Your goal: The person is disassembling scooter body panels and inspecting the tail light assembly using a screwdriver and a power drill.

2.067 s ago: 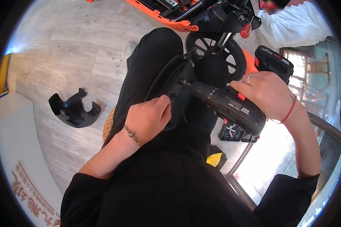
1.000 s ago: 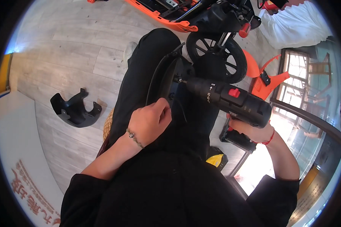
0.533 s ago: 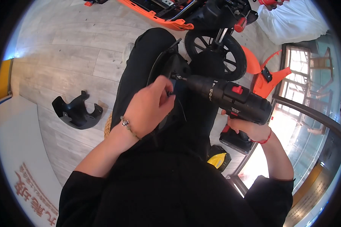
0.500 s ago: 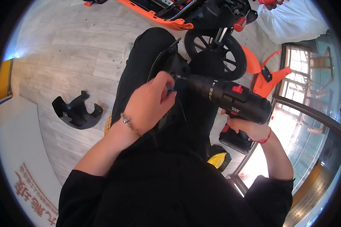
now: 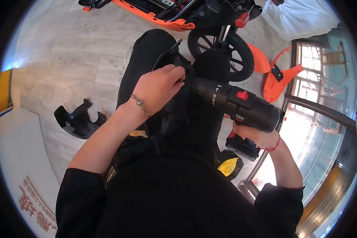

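Note:
A black cordless drill [image 5: 236,104] with red switches lies sideways over my lap, its nose pointing left. My right hand [image 5: 258,137] is wrapped round its grip, above the battery. At the nose end, my left hand [image 5: 156,89] has its thumb and fingers drawn together; whatever they pinch, and the drill's tip, cannot be made out. Beneath the left hand a black plastic panel [image 5: 168,117] rests between my thighs, hard to separate from my dark trousers.
Another black plastic cover [image 5: 77,121] lies on the floor at left. Ahead stands a partly stripped orange-and-black vehicle with a spoked wheel [image 5: 240,59]. Orange panels [image 5: 279,81] lie at right beside a glass front. A yellow-and-black object [image 5: 229,164] sits near my right leg.
My left hand has moved slightly up, its fingers closing at the drill's nose and covering the metal tip seen before. The drill stays in my right hand.

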A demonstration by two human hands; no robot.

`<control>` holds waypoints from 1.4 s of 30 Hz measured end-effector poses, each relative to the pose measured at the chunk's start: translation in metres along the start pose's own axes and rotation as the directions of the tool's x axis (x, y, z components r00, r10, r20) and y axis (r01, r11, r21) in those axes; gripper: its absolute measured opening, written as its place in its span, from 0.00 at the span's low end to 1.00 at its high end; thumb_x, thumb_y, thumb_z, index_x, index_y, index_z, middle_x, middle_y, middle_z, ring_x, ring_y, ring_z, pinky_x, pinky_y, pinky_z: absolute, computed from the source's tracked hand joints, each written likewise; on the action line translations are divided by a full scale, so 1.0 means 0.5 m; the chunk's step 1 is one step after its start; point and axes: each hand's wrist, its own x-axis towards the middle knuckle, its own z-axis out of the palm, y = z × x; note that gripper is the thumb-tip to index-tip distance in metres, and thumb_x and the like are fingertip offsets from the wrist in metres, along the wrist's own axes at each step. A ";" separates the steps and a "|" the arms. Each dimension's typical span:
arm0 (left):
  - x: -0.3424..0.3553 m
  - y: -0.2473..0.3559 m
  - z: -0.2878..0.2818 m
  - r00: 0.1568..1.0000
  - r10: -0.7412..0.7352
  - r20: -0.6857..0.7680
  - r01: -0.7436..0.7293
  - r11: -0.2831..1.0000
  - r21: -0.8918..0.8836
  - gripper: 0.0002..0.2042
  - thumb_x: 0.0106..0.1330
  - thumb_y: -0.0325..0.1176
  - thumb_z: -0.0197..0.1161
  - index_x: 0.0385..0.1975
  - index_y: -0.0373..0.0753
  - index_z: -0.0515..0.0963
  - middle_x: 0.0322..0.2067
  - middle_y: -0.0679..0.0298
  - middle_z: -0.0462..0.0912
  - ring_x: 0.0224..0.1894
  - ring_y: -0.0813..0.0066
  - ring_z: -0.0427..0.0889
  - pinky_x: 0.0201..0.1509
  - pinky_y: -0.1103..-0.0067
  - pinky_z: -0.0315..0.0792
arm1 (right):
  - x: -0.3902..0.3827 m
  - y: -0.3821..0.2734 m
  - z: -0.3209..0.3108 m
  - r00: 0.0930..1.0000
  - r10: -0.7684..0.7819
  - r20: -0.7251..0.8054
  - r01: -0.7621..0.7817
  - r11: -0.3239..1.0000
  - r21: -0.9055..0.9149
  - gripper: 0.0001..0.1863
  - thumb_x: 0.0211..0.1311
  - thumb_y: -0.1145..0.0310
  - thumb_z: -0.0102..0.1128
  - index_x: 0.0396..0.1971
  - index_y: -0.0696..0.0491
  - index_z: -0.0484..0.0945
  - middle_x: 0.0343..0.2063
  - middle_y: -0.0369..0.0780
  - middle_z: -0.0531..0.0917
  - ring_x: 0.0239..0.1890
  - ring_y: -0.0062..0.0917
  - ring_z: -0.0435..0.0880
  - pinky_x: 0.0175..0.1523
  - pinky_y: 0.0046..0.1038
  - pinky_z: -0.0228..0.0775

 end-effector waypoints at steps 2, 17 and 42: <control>0.000 0.000 0.001 1.000 -0.005 -0.017 0.004 0.998 -0.068 0.05 0.55 0.28 0.60 0.30 0.41 0.72 0.28 0.62 0.74 0.29 0.61 0.76 0.31 0.74 0.70 | -0.014 0.000 -0.002 1.000 0.018 -0.009 -0.017 1.000 0.014 0.11 0.46 0.78 0.59 0.33 0.56 0.76 0.22 0.34 0.78 0.24 0.17 0.76 0.30 0.20 0.68; -0.072 -0.042 -0.090 0.808 -0.554 0.202 0.266 0.036 -0.963 0.06 0.62 0.33 0.46 0.27 0.39 0.68 0.23 0.66 0.68 0.21 0.82 0.66 0.21 0.86 0.57 | -0.043 0.103 0.152 0.873 -0.174 -0.455 -0.043 0.903 -0.428 0.34 0.44 0.70 0.63 0.54 0.60 0.62 0.40 0.50 0.76 0.42 0.42 0.77 0.47 0.33 0.68; -0.111 -0.015 -0.057 0.916 -0.375 0.142 0.360 0.925 0.119 0.12 0.64 0.35 0.52 0.23 0.36 0.63 0.14 0.53 0.67 0.19 0.54 0.68 0.23 0.70 0.62 | -0.066 0.173 0.249 0.843 0.068 -0.534 -0.180 0.971 -0.160 0.36 0.44 0.75 0.61 0.57 0.58 0.58 0.46 0.52 0.69 0.49 0.45 0.69 0.54 0.36 0.62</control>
